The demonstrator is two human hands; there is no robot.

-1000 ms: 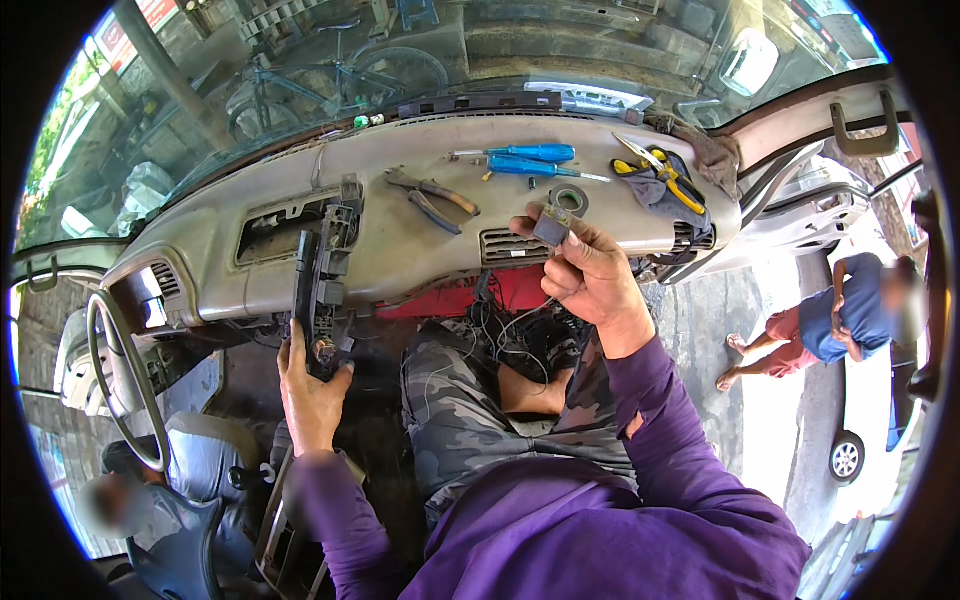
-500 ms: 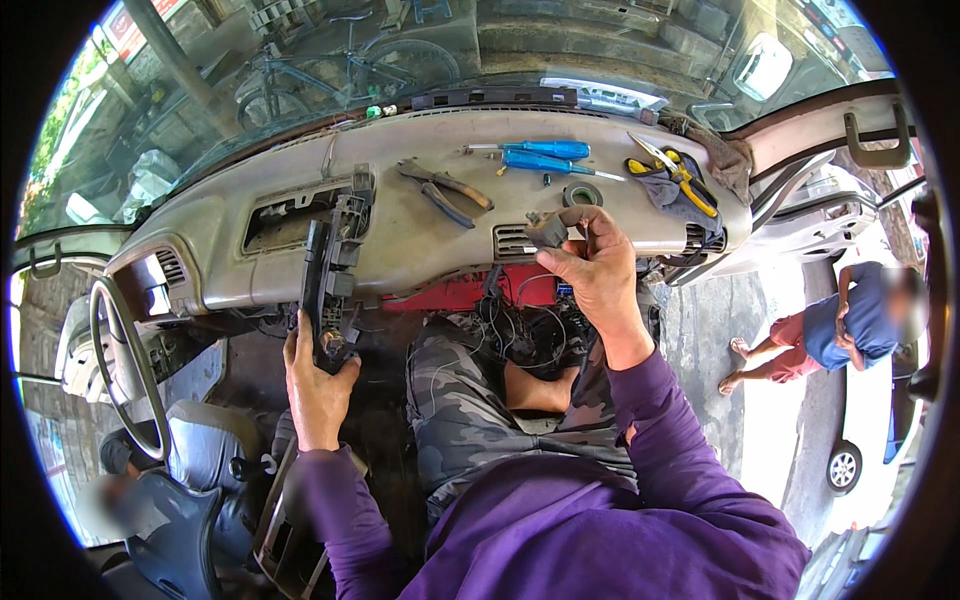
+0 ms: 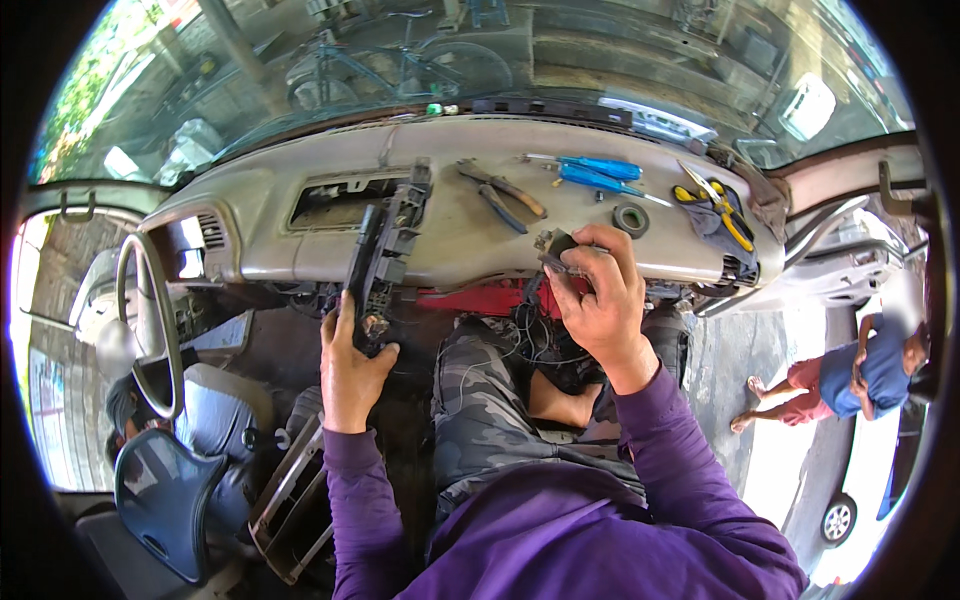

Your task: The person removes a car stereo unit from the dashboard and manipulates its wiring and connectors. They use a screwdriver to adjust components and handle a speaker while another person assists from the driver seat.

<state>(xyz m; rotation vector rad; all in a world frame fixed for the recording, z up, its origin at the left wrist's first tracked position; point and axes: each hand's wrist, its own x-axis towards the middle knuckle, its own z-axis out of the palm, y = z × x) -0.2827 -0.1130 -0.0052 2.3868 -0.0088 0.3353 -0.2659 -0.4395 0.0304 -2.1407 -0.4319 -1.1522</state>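
My left hand point(image 3: 352, 375) is closed around the lower end of a long black plastic fuse box point(image 3: 398, 235), which stands tilted upright against the dashboard edge. Small sockets and grey blocks line its right side, and some worn wiring shows near my thumb. My right hand point(image 3: 610, 305) pinches a small dark block point(image 3: 556, 245) between thumb and fingers. It looks like a relay, though its exact kind is unclear. The block is held apart from the fuse box, to its right and above the front of the dashboard.
On the beige dashboard point(image 3: 450, 235) lie pliers point(image 3: 497, 192), blue screwdrivers point(image 3: 600, 170), a roll of black tape point(image 3: 630, 219) and yellow-handled pliers point(image 3: 725, 212) on a cloth. Loose wires hang below. A steering wheel point(image 3: 150, 325) is at left; a person point(image 3: 862, 368) stands outside at right.
The whole view has shifted, so the dashboard appears further right. My right hand has turned and brought the small block leftward, nearer the fuse box. My left hand keeps its hold.
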